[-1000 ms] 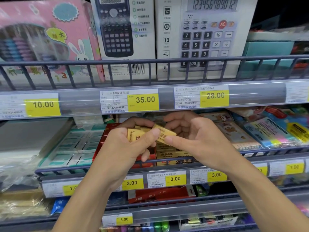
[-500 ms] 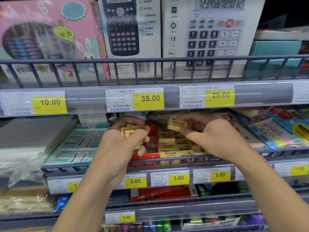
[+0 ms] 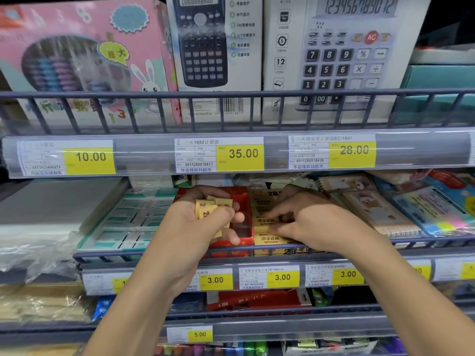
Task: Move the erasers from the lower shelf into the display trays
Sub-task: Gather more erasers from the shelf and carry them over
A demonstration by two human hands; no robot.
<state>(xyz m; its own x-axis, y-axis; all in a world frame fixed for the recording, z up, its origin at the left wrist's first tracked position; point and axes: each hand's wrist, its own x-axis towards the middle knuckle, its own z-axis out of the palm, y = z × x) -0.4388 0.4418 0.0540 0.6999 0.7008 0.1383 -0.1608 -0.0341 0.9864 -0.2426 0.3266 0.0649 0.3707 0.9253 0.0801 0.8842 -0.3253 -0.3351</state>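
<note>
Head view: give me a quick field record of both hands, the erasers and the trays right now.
left hand: left hand grips a bunch of small yellow rectangular erasers
right hand: right hand with fingers down on the yellow erasers in the tray; whether it pinches one is unclear
red tray: red cardboard display tray, interior partly visible, beside the left hand
yellow tray: yellow cardboard display tray, right of the red one, holding erasers
shelf: grey wire shelf rail in front

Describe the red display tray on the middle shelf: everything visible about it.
The red display tray is an open-topped box, apparently cardboard, sitting behind the shelf rail between the teal box and the yellow erasers. Its visible inside looks dark and empty. The left hand, gripping a bunch of erasers, covers its left part; fingertips rest on its front edge.
</note>
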